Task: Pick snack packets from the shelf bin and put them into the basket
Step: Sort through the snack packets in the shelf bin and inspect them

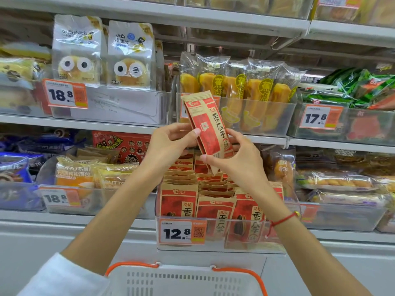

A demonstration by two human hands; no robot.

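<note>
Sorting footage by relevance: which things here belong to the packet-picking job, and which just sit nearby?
Job: held packets, left hand, right hand, shelf bin, basket.
Nearby: banana cakes, bread bags, green packets.

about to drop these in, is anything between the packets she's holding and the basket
Nothing visible blocks the way. Both the left hand and right hand hold the red packets above the shelf bin; the basket sits below, in front of the bin, its top open.
</note>
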